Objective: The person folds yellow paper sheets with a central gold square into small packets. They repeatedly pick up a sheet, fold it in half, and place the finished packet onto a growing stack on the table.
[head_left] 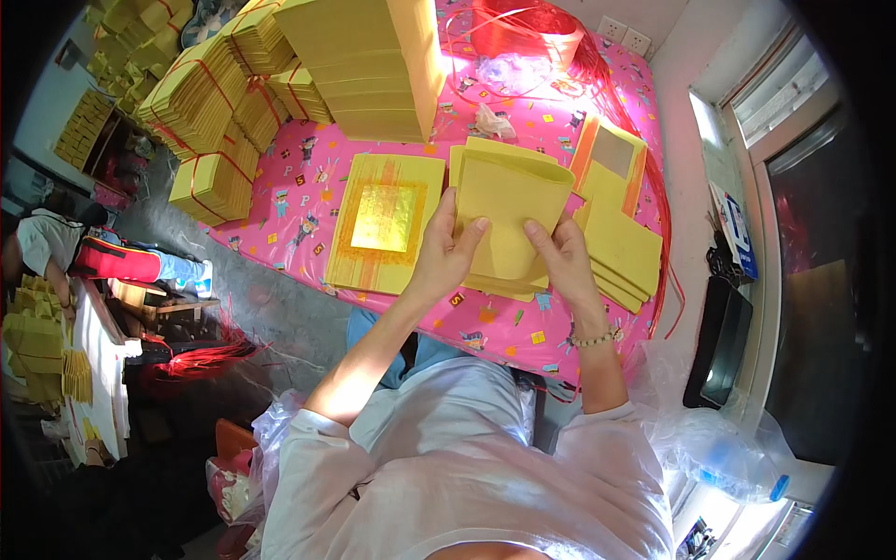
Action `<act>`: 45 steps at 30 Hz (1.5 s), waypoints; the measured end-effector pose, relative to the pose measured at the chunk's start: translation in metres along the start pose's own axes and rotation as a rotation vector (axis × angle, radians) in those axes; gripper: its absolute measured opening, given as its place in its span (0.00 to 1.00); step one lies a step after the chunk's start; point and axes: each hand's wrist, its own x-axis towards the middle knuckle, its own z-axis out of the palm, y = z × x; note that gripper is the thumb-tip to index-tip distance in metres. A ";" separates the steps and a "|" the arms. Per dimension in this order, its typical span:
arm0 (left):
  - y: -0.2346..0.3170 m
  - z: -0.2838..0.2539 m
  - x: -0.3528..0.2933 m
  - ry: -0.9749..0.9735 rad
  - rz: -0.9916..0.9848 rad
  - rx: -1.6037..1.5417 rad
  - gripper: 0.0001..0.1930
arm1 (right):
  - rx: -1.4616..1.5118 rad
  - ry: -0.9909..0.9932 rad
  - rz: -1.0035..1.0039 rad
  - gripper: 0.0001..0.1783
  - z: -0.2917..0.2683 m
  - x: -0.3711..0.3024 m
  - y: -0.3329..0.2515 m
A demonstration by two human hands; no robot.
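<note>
Between my two hands is a small folded bundle of yellow paper (513, 210), its upper edge curling open toward the right. My left hand (451, 247) grips its left side, thumb on the front face. My right hand (566, 264) holds the right side the same way, with a beaded bracelet at the wrist. More yellow paper lies directly beneath and behind the bundle. Left of it sits a yellow stack topped by a sheet with a gold foil square (381, 218) and orange border. Several plain yellow paper stacks (621, 250) lie beside my right hand.
A pink patterned cloth (289, 247) covers the table. Tall yellow paper blocks (359, 70) and tied bundles (215, 182) stand at the back left. A red basket (527, 37) and red straps are at the back right, near the window. Another person (56, 247) works at far left.
</note>
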 end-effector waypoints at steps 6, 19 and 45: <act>0.005 0.004 0.000 0.043 -0.031 -0.036 0.16 | 0.016 0.032 0.036 0.19 -0.002 0.001 0.005; 0.017 0.001 -0.007 0.025 -0.157 -0.034 0.19 | 0.133 0.168 0.080 0.16 -0.003 0.006 -0.002; 0.032 -0.012 -0.002 0.052 -0.296 -0.121 0.22 | 0.074 -0.006 0.319 0.15 0.002 -0.020 -0.006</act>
